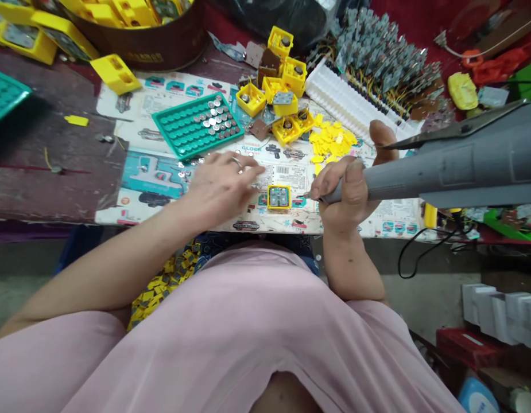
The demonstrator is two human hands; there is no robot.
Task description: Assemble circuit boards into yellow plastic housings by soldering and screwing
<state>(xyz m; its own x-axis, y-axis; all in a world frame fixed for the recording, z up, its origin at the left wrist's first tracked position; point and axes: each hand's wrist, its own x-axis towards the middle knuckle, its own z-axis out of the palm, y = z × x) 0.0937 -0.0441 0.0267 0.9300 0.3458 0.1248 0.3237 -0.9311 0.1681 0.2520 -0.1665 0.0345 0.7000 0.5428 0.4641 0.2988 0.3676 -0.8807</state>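
Note:
A small yellow square case [279,197] with grey parts and green edges inside lies on the printed cardboard, between my two hands. My right hand [349,186] is closed around the front end of a grey electric screwdriver [454,163]. The tool's thin bit points left, at the right side of the case and apart from it. To the left, my left hand [224,183] hovers above the cardboard with its fingers loosely spread, somewhat blurred. No object shows in it. Just beyond it sits a green tray [174,132] with round silver pieces in its right part.
Open yellow cases [286,86] stand piled behind the work spot. Small yellow flat pieces [332,140] lie heaped to their right, before a white rack [347,94] of wired grey parts. A brown tub [162,43] of yellow cases stands back left. Printed cardboard [162,209] covers the table's front edge.

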